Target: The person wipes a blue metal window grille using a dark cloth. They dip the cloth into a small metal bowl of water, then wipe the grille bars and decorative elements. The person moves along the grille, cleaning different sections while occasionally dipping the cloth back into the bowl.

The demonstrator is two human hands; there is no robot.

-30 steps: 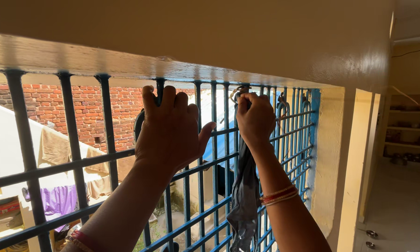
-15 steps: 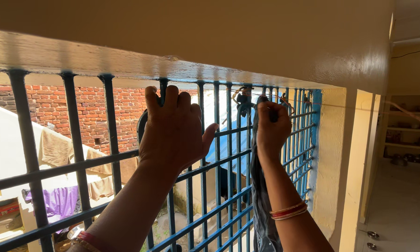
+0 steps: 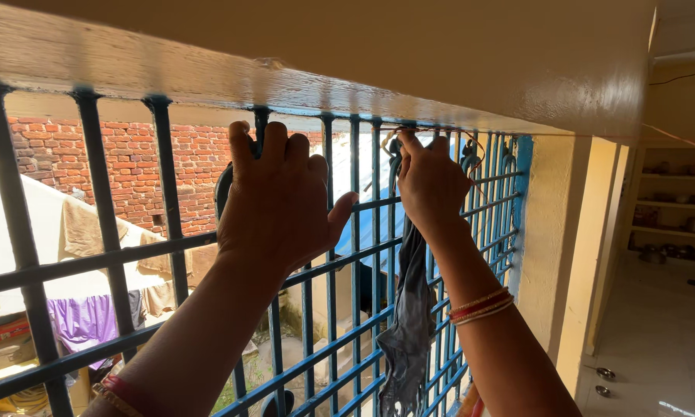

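Left hand (image 3: pixel 282 205) grips a grille bar (image 3: pixel 262 131); right hand (image 3: pixel 431 181) pinches the dark cloth (image 3: pixel 407 324) against the grille

Bright daylight through window grille (image 3: pixel 347 255) — hands backlit, shadowed; glare on sill above; focus sharp.

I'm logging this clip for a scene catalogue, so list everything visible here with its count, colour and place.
window grille: one, blue bars, across the frame
dark cloth: one, grey, hanging at the grille under the right hand
brick wall: one, red, outside
hanging laundry: several pieces, purple and beige, outside lower left
shelves: several, pale, far right room
bangles: several, red and gold, right wrist
left hand: gripping a grille bar
right hand: at the grille top, above the cloth
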